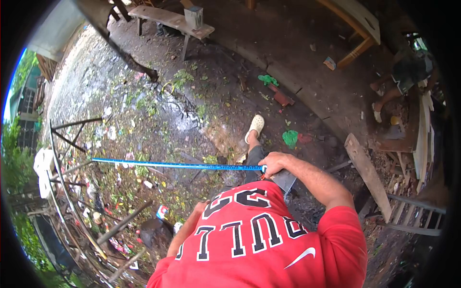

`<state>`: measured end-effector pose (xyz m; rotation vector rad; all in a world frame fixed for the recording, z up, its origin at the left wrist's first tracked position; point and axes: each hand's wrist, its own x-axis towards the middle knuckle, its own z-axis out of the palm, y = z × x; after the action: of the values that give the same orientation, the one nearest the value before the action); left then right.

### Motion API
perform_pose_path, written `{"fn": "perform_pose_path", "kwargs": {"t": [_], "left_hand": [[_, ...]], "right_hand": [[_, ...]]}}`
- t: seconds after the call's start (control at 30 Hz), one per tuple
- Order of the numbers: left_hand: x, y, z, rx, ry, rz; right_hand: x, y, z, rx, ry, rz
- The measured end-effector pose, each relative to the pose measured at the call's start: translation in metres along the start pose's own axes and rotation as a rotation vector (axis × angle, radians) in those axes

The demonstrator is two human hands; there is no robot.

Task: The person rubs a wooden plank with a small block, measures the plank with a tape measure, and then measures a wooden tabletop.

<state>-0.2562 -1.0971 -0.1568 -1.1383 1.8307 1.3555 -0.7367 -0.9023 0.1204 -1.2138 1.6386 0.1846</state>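
**Blue strip stretched out from the right hand**

The right hand (273, 164) is closed around the near end of a long blue tape (173, 165), fingers curled over it just above the red shirt (259, 235). From that grip the tape runs straight away toward the person's left, nearly level across the view, over the littered ground (158, 120) and ending close to the curved metal frame (60, 173) at the left of the scene. Its long axis therefore lies crosswise to the body, with the held end at the right hand and the free end far off to the left. A flat grey piece (286, 180) sits right under the same hand; whether the hand also presses it cannot be told.

The left forearm (185, 233) hangs down beside the shirt, and the left hand is hidden below it, so its state cannot be told. The right hand is plainly the nearer one to the tape.

One foot in a pale clog (255, 127) stands on the ground beyond the hand. A wooden bench (168, 20) stands at the far edge of the ground, and a loose plank (367, 170) lies to the right. Another person (403, 79) sits at the far right.
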Motion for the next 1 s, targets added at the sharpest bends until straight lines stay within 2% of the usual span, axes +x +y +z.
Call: {"fn": "perform_pose_path", "kwargs": {"t": [0.17,0.27,0.33,0.37,0.4,0.47,0.57,0.63,0.7,0.77,0.8,0.83,0.9,0.97,1.0], "left_hand": [[0.024,0.141,-0.065,0.027,-0.079,-0.118],[0.055,0.239,-0.110,0.004,-0.064,-0.163],[0.080,0.310,-0.143,-0.258,0.068,-0.301],[0.090,0.339,-0.154,-0.509,0.197,-0.408],[0.103,0.361,-0.167,-0.577,0.220,-0.391],[0.127,0.401,-0.189,-0.677,0.276,-0.366],[0.158,0.457,-0.196,-0.666,0.324,-0.282],[0.210,0.437,-0.192,-0.450,0.221,-0.045],[0.260,0.470,-0.203,-0.394,0.126,-0.006],[0.301,0.543,-0.233,-0.506,0.028,-0.165],[0.315,0.581,-0.249,-0.559,-0.026,-0.254],[0.317,0.641,-0.271,-0.346,0.020,0.052],[0.388,0.716,-0.314,-0.517,0.094,-0.138],[0.441,0.790,-0.359,-0.522,0.188,-0.082],[0.441,0.838,-0.376,-0.458,0.306,0.024]], "right_hand": [[0.041,0.093,-0.092,0.045,0.091,-0.159],[0.045,0.152,-0.163,0.095,0.096,-0.162],[0.033,0.185,-0.231,0.118,0.067,-0.190],[0.025,0.198,-0.259,0.128,0.045,-0.202],[0.020,0.216,-0.283,0.110,0.117,-0.205],[0.004,0.242,-0.349,0.113,0.120,-0.177],[-0.008,0.284,-0.436,0.117,0.176,-0.170],[-0.007,0.316,-0.488,0.139,0.241,-0.170],[-0.003,0.346,-0.544,0.126,0.253,-0.176],[0.001,0.369,-0.614,0.116,0.196,-0.135],[0.003,0.377,-0.657,0.017,0.110,-0.095],[0.013,0.392,-0.691,-0.015,0.099,-0.106],[0.029,0.427,-0.777,-0.102,0.087,-0.112],[0.039,0.435,-0.878,-0.217,0.047,-0.115],[0.048,0.441,-0.917,-0.258,-0.006,-0.135]]}}
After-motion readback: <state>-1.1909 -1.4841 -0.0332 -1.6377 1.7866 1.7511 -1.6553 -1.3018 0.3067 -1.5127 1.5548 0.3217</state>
